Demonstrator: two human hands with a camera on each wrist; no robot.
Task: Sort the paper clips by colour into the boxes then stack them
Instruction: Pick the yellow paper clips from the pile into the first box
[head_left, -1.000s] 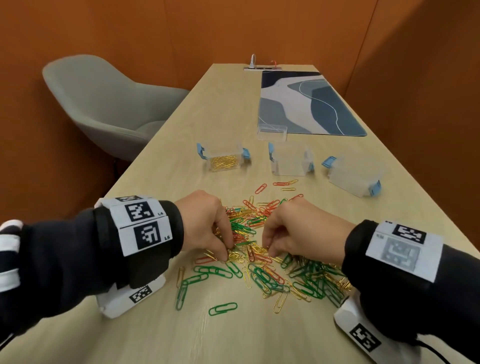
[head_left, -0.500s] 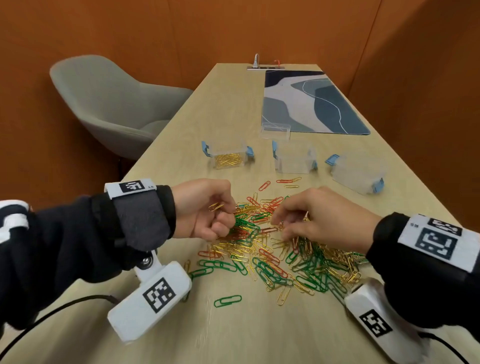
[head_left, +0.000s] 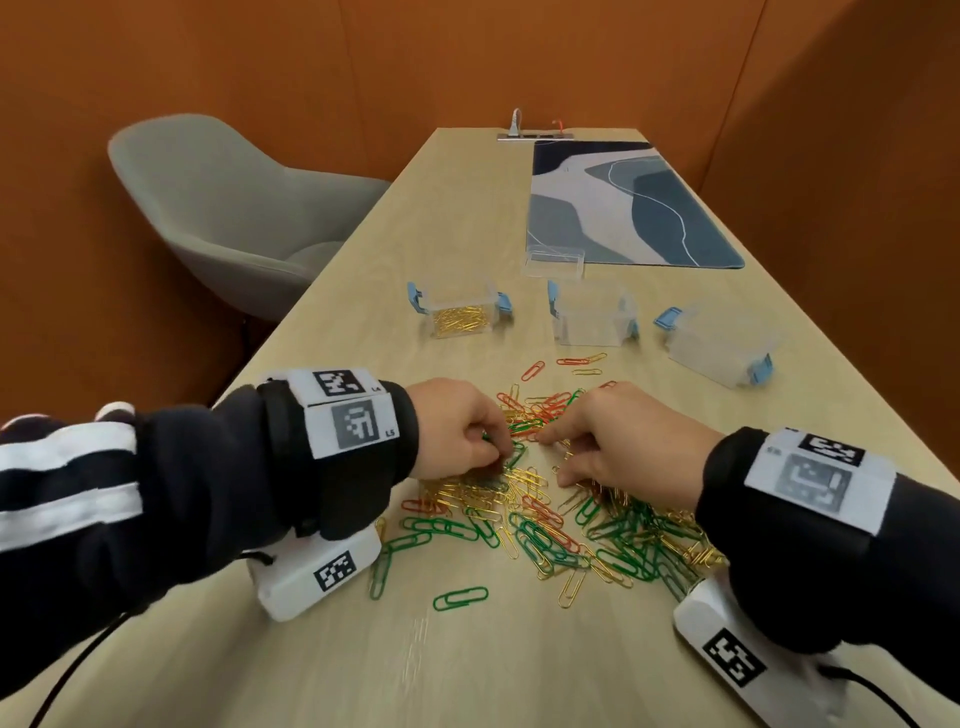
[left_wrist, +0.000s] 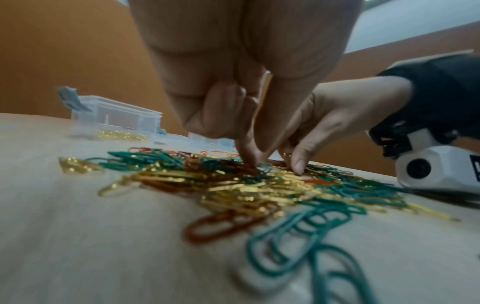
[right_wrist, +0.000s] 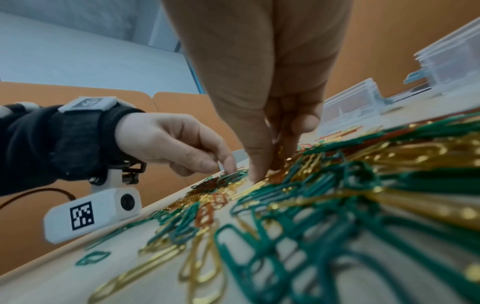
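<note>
In the head view, a mixed pile of paper clips (head_left: 545, 499) in gold, green and red is seen in the lower centre of the frame, on the table (head_left: 415, 665). The left hand (head_left: 457, 431) and the right hand (head_left: 618, 441) are placed on the upper edge of the pile, with fingers bent down into the clips. Three clear boxes are set above the pile: the left box (head_left: 460, 312) holds gold clips, and the middle box (head_left: 592, 319) and the right box (head_left: 719, 348) are beside it.

In the left wrist view, the left fingers (left_wrist: 246, 152) are pressed tip-down on the clips; whether a clip is pinched cannot be told.

In the right wrist view, the right fingers (right_wrist: 257, 162) touch the pile; a grip cannot be told either.
</note>
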